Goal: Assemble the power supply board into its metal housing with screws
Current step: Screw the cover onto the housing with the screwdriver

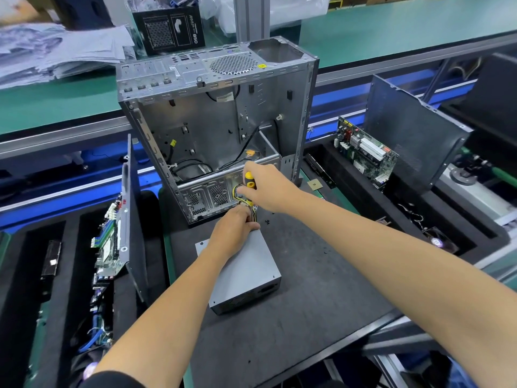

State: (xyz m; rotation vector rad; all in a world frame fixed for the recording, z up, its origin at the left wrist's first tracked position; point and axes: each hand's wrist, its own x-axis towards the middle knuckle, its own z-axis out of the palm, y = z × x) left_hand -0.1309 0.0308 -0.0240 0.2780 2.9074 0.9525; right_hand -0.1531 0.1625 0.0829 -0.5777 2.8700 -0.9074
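Two hands meet at the far end of the PSU [246, 271], and much of the contact zone is hidden: the left hand [233, 233] covers the PSU's far top edge, and the point where the wires [237, 191] leave the box cannot be made out. Screwdriver [249, 184] tip is hidden behind the hands; only the yellow-and-black handle shows. No screw can be told apart at the tip; a few small dark specks lie on the mat [307, 289] just right of the hands, too small to identify. Left forearm runs in from lower left, hand palm down, fingers curled over the PSU's far edge where the wires bunch, gripping there. Right forearm crosses from the lower right, right hand [265, 186] wrapped around the screwdriver handle, handle roughly upright, tilted slightly. PSU lies flat on the mat, grey, near end toward the camera, its far end under the left hand and just in front of the case [218, 107]. Case stands open-sided behind it, touching or nearly touching the wires. Screwdriver sits just above the left hand, over the PSU's far end. Boards in side trays are cut off at left.
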